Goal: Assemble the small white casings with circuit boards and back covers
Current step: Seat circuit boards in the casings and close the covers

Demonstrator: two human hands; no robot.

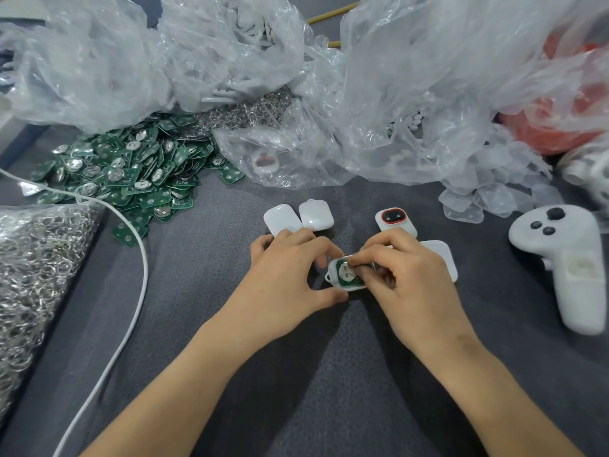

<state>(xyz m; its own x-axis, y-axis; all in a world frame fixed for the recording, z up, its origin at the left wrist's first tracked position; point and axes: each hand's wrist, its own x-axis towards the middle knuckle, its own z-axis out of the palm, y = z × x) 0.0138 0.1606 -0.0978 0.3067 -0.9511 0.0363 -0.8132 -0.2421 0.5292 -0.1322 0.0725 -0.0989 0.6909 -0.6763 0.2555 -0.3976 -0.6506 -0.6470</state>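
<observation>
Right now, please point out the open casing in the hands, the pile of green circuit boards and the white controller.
open casing [333, 273], head view, its white left rim
pile of green circuit boards [131, 173], head view, middle of the heap
white controller [566, 258], head view, body below the buttons

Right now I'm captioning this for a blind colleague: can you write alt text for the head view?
A left hand grips a small white casing holding a green circuit board, over a grey table, while the right hand pinches at the board. Behind lie closed white casings, a pile of green boards and crumpled plastic bags.
</observation>
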